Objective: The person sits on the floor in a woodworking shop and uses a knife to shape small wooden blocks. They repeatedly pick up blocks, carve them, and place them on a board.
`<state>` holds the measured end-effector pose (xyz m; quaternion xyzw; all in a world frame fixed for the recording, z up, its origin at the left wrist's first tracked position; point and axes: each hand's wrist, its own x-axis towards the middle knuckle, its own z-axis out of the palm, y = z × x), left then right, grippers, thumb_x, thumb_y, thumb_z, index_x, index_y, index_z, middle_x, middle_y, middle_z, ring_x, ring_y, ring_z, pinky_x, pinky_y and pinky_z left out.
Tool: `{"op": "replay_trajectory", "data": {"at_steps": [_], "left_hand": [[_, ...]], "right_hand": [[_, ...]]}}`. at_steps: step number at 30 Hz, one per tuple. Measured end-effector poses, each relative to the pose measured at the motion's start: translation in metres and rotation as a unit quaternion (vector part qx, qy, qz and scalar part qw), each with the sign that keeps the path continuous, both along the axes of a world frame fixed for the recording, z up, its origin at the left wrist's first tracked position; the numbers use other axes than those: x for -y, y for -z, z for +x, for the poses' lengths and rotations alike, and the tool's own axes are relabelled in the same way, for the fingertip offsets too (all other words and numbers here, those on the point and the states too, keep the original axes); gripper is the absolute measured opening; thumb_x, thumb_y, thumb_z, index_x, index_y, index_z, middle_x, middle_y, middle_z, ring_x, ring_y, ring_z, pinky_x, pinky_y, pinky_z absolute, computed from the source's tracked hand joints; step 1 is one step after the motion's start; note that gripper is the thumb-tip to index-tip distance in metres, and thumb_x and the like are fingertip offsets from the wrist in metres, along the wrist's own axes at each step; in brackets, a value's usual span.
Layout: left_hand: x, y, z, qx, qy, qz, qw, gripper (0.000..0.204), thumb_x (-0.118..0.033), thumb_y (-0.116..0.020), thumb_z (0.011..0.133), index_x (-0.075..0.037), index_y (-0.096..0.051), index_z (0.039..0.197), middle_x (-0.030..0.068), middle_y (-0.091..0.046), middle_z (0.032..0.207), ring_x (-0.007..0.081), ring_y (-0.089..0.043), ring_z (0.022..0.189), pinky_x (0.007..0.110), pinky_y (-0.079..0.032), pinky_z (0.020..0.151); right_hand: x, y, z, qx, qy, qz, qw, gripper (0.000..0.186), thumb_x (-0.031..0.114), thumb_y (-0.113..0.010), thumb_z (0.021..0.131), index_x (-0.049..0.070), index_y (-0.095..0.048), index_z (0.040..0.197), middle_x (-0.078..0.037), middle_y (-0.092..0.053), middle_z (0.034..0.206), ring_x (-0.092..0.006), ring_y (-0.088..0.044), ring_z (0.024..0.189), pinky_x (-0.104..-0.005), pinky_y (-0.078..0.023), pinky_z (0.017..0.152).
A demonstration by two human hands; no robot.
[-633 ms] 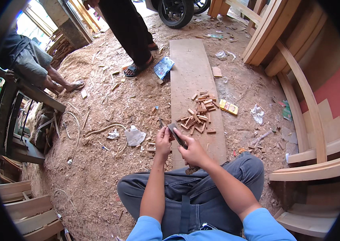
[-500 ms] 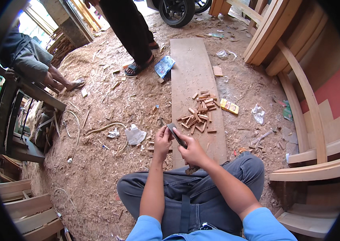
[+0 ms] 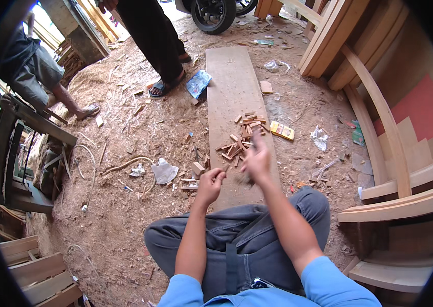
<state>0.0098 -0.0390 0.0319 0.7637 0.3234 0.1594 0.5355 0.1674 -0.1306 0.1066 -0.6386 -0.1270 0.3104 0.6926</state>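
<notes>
My left hand (image 3: 210, 187) is closed just left of the long wooden board (image 3: 230, 77), with a small wood piece (image 3: 225, 168) pinched at its fingertips. Over the board, my right hand (image 3: 256, 162) is smeared by motion. It is closed around a dark, flat-bladed hand tool (image 3: 245, 179), also blurred, whose exact kind I cannot make out. Just beyond my right hand, a loose pile of small wooden pieces (image 3: 236, 147) lies on the board, partly hidden by that hand.
Wood offcuts (image 3: 198, 168) and a whitish scrap (image 3: 164, 171) lie left of the board. A yellow packet (image 3: 282, 130) is at its right edge. Wooden frames (image 3: 380, 117) stand at right, a dark machine-like stand (image 3: 27, 148) at left. Two people are beyond; one wears dark trousers (image 3: 150, 41).
My hands have moved apart. The right hand has swung forward and right with the tool, over the board near the pile; the left has dropped slightly. The whole view has shifted a little.
</notes>
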Motion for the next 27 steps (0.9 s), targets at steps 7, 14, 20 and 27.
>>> {"op": "replay_trajectory", "data": {"at_steps": [7, 14, 20, 27], "left_hand": [[-0.010, -0.001, 0.009, 0.181, -0.085, -0.136, 0.970, 0.027, -0.025, -0.049, 0.106, -0.004, -0.065, 0.099, -0.0031, -0.055, 0.074, 0.0053, -0.051, 0.070, 0.021, -0.042, 0.065], [-0.019, -0.001, 0.000, 0.234, -0.172, -0.200, 0.936, 0.028, -0.030, -0.046, 0.107, -0.008, -0.063, 0.106, -0.0037, -0.057, 0.081, 0.0042, -0.054, 0.073, 0.021, -0.048, 0.068], [-0.024, 0.003, 0.001, 0.236, -0.178, -0.232, 0.927, 0.024, -0.023, -0.046, 0.107, -0.006, -0.061, 0.115, 0.0001, -0.065, 0.099, 0.0067, -0.062, 0.087, 0.024, -0.053, 0.074], [-0.024, -0.007, -0.006, 0.304, -0.089, -0.271, 0.909, 0.020, -0.017, -0.048, 0.106, -0.004, -0.061, 0.114, 0.0005, -0.064, 0.097, 0.0062, -0.061, 0.082, 0.021, -0.051, 0.073]], "right_hand": [[0.018, -0.002, -0.006, -0.051, -0.060, 0.040, 0.996, 0.068, -0.003, -0.050, 0.094, 0.016, -0.030, 0.155, -0.002, -0.054, 0.064, -0.0096, -0.048, 0.042, -0.0272, -0.047, 0.037], [0.010, 0.009, -0.050, 0.110, -0.283, -0.021, 0.952, 0.069, -0.001, -0.053, 0.090, 0.020, -0.037, 0.154, -0.001, -0.057, 0.064, -0.0068, -0.049, 0.043, -0.0277, -0.045, 0.041], [0.016, -0.005, -0.048, 0.139, -0.328, -0.035, 0.934, 0.069, 0.002, -0.052, 0.087, 0.024, -0.042, 0.152, -0.006, -0.059, 0.065, -0.0107, -0.054, 0.043, -0.0302, -0.048, 0.045], [0.017, 0.003, -0.040, 0.159, -0.347, -0.064, 0.922, 0.069, 0.001, -0.051, 0.082, 0.021, -0.048, 0.147, -0.017, -0.066, 0.076, -0.0173, -0.055, 0.049, -0.0352, -0.048, 0.053]]}}
